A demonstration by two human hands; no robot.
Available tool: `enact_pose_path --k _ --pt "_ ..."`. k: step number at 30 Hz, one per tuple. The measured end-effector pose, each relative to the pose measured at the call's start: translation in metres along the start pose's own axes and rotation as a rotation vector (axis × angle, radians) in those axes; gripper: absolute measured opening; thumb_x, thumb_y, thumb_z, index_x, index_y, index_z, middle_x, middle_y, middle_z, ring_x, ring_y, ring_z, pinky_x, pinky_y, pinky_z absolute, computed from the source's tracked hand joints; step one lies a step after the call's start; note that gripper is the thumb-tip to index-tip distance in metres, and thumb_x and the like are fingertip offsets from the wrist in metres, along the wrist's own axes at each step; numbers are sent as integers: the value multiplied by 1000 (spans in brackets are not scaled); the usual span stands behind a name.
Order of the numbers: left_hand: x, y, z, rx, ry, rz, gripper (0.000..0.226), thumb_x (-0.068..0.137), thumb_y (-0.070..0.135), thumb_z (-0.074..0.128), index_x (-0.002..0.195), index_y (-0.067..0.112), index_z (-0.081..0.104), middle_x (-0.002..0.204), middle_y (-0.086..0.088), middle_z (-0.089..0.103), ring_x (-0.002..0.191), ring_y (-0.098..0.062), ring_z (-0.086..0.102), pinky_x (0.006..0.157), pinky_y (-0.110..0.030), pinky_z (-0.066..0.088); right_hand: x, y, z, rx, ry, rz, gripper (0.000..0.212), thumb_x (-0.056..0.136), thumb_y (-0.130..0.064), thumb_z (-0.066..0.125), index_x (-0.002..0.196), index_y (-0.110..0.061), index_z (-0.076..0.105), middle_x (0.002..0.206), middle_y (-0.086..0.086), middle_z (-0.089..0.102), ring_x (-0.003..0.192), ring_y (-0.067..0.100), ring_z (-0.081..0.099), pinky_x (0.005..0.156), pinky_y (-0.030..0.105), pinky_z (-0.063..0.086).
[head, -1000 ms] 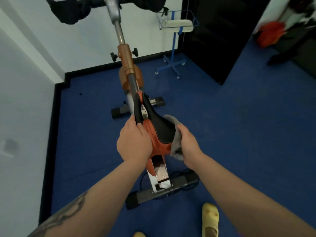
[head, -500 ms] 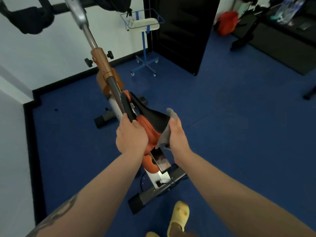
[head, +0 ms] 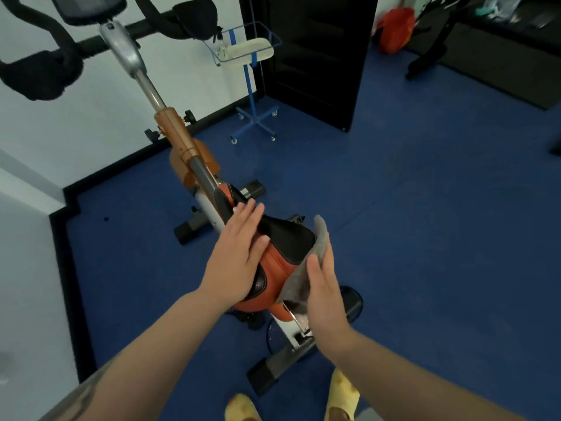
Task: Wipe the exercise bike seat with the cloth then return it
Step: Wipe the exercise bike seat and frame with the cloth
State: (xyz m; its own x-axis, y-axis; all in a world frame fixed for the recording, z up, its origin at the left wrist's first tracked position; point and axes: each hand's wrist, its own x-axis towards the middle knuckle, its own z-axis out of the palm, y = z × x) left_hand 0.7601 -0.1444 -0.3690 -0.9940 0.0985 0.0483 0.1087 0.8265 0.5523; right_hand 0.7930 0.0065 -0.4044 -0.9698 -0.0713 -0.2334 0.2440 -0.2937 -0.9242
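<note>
The exercise bike seat point(head: 285, 247) is black on top and orange at the sides, in the middle of the view. My left hand point(head: 236, 256) lies flat over its left side, fingers stretched out and apart, gripping nothing. My right hand point(head: 323, 287) presses a grey cloth point(head: 306, 268) against the seat's right side; the cloth sticks up past my fingertips and hangs below the seat edge. The underside of the seat is hidden.
The bike's handlebars point(head: 42, 71) and orange post point(head: 176, 132) rise at the upper left. A blue wheeled stand point(head: 252, 86) with a wire basket stands by the wall. A black door point(head: 315, 56) is behind. My yellow slippers point(head: 341, 396) are on the blue floor.
My left hand has let go of the seat's front and opened flat. My right hand with the cloth stays on the seat's right side. The view has swung, bringing the handlebars in.
</note>
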Motion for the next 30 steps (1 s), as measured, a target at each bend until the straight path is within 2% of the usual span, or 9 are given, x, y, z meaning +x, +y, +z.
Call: enact_pose_path --k 3,5,9,13,16,20,22,25,30 --pt "15 -10 -3 150 -158 210 50 98 39 23 147 29 19 155 14 11 142 1 -2 118 -28 -1 -23 13 14 10 88 -7 61 91 -47 42 142 -60 12 160 -17 15 146 7 20 119 47 23" --pt "18 -16 -5 183 -209 299 49 98 38 21 147 30 19 155 15 14 143 1 -1 117 -27 -2 -19 11 19 -23 123 -40 58 94 -46 39 145 -56 12 159 -18 16 146 7 20 119 47 23" --pt "18 -21 -6 94 -209 353 48 97 35 26 145 31 26 153 16 21 143 -1 5 116 -25 0 0 -1 25 -87 290 -10 51 101 -46 30 149 -42 17 157 -20 22 143 -2 21 121 40 20" --pt "18 -23 -4 -8 -122 348 44 96 28 32 140 29 38 149 13 34 141 -4 17 114 -27 12 -24 17 69 -112 475 -63 55 100 -44 32 147 -51 3 158 -28 3 144 -8 8 122 37 14" --pt "20 -24 -3 -25 -132 351 44 96 26 30 139 28 40 148 12 35 141 -5 18 114 -29 13 -55 38 124 -38 566 -108 56 101 -36 34 139 -58 -1 153 -37 -9 138 -20 -3 118 21 8" --pt "26 -31 -6 -34 -226 403 47 95 25 29 142 27 35 152 9 30 142 -5 14 116 -30 6 -51 42 140 -52 655 -137 53 104 -29 28 145 -46 -2 154 -32 -10 132 -28 -5 98 -8 7" --pt "28 -34 -9 -52 -283 431 47 96 24 28 143 26 31 153 8 25 142 -2 11 116 -28 3 -35 35 129 -85 735 -167 52 104 -29 23 147 -40 -3 156 -29 -9 133 -26 -5 100 -7 4" --pt "28 -37 -10 -39 -301 470 47 97 26 25 144 25 28 155 8 22 142 -2 8 115 -27 0 -23 37 130 -92 854 -241 51 103 -34 21 149 -40 0 158 -27 -5 140 -17 -3 114 12 6" --pt "29 -38 -10 -18 -307 480 45 100 23 27 145 25 26 155 8 20 143 -4 7 117 -31 1 -47 61 177 -76 843 -267 63 103 -20 31 144 -49 -8 156 -31 -13 141 -14 -6 110 4 9"
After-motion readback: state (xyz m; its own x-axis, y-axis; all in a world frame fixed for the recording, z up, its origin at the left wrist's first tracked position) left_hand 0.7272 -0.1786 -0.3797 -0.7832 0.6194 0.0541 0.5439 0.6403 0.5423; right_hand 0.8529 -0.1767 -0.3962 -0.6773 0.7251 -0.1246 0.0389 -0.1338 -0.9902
